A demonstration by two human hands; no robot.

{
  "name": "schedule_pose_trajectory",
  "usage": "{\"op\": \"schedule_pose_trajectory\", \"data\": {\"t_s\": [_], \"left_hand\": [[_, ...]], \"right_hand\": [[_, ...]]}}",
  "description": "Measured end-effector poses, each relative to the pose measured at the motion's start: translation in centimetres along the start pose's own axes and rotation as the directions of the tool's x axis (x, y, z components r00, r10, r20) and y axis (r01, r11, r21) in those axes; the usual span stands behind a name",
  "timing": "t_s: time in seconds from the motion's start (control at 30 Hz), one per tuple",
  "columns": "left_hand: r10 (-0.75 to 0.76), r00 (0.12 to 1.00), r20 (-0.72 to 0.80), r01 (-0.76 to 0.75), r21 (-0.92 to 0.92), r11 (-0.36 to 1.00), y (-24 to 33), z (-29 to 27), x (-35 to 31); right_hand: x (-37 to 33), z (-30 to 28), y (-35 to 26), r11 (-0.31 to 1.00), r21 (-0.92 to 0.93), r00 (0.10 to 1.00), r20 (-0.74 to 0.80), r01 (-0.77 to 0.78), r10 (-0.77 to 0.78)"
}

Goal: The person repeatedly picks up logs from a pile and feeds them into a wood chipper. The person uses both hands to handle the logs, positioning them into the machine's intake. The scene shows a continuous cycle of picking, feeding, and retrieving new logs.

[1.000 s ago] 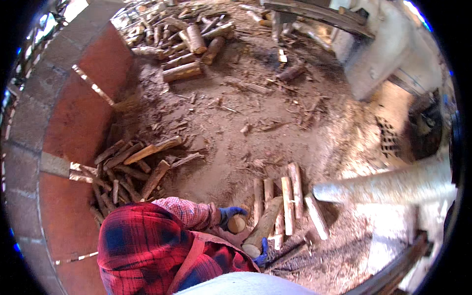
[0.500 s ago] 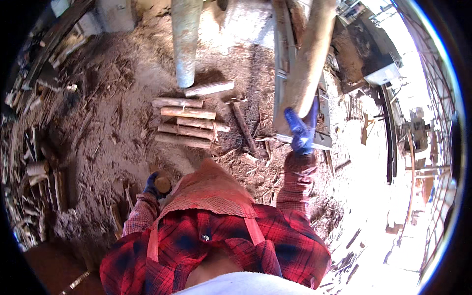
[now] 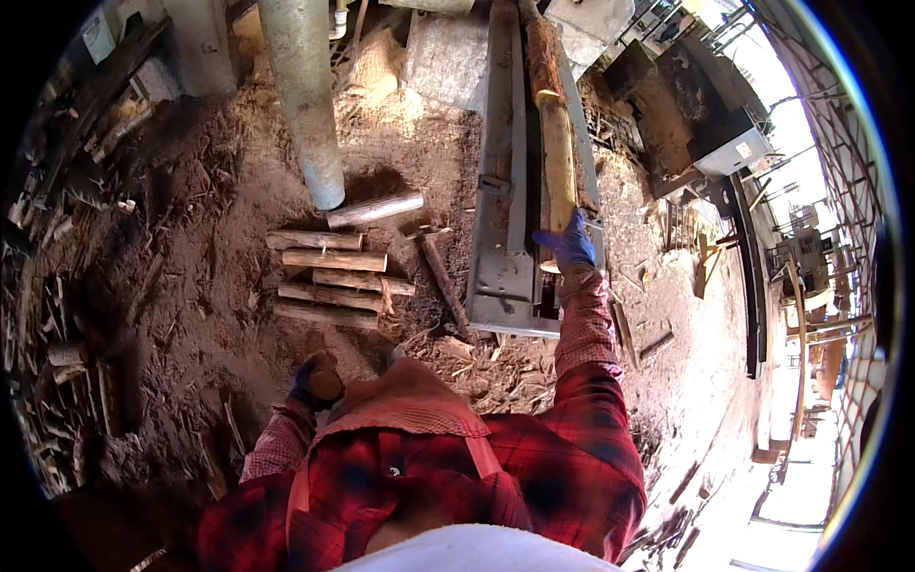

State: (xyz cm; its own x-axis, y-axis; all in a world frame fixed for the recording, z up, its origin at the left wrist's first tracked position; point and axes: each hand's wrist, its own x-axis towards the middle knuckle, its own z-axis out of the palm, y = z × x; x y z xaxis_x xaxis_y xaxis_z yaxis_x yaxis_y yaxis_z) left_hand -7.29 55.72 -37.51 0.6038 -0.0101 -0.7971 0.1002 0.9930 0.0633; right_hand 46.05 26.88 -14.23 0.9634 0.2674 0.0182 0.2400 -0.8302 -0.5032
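My left hand [image 3: 307,386], in a dark blue glove, hangs low beside my apron and holds a short log [image 3: 326,384] with its round cut end facing up. Stretched forward, my right hand [image 3: 574,246] in a blue glove grips the near end of a pale peeled log [image 3: 556,157], thumb across its left side. This log lies lengthwise in a long grey metal trough [image 3: 500,276]. Beyond its far end, a rougher reddish-brown log [image 3: 540,48] lies in line. My right fingers are partly hidden by the back of the hand.
Several cut logs [image 3: 334,259] lie side by side on the chip-strewn ground, left of the trough. A thick grey pipe or post [image 3: 310,124] stands behind them. Wood scraps [image 3: 91,381] pile up at far left; a dark metal box-like structure [image 3: 686,105] stands at the right.
The pale log, raised and nearer before, now lies down in the trough, with my right hand still at its near end. The view has shifted; my left hand keeps its short log.
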Motion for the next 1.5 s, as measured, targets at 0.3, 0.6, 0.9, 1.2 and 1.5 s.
{"op": "schedule_pose_trajectory", "data": {"t_s": [0.3, 0.6, 0.9, 1.2, 1.5], "left_hand": [[0.292, 0.878, 0.379, -0.451, 0.452, 0.77, -1.8, 13.4, -0.9], [0.644, 0.587, 0.491, -0.792, 0.515, 0.329, -13.9, 25.4, -14.2], [0.691, 0.469, 0.55, -0.84, 0.52, 0.156, -24.8, 24.0, -16.5], [0.564, -0.098, 0.82, -0.624, 0.391, -0.676, -31.2, 34.3, -14.3], [0.706, 0.47, 0.529, -0.18, 0.841, -0.511, -33.2, 45.1, -7.7]], "right_hand": [[-0.1, -1.8, -7.1, 0.917, -0.345, 0.95, -0.158, 0.201, -0.268], [-20.1, 7.5, -12.5, -0.159, 0.625, 0.609, 0.62, -0.764, -0.494], [-27.2, 1.1, -7.6, -0.055, 0.733, 0.642, 0.555, -0.678, -0.528], [-22.0, -10.8, -2.3, -0.106, 0.888, 0.677, 0.26, -0.448, -0.689], [-13.9, -9.8, 5.7, 0.082, 0.973, 0.931, -0.181, 0.217, -0.316]]}}
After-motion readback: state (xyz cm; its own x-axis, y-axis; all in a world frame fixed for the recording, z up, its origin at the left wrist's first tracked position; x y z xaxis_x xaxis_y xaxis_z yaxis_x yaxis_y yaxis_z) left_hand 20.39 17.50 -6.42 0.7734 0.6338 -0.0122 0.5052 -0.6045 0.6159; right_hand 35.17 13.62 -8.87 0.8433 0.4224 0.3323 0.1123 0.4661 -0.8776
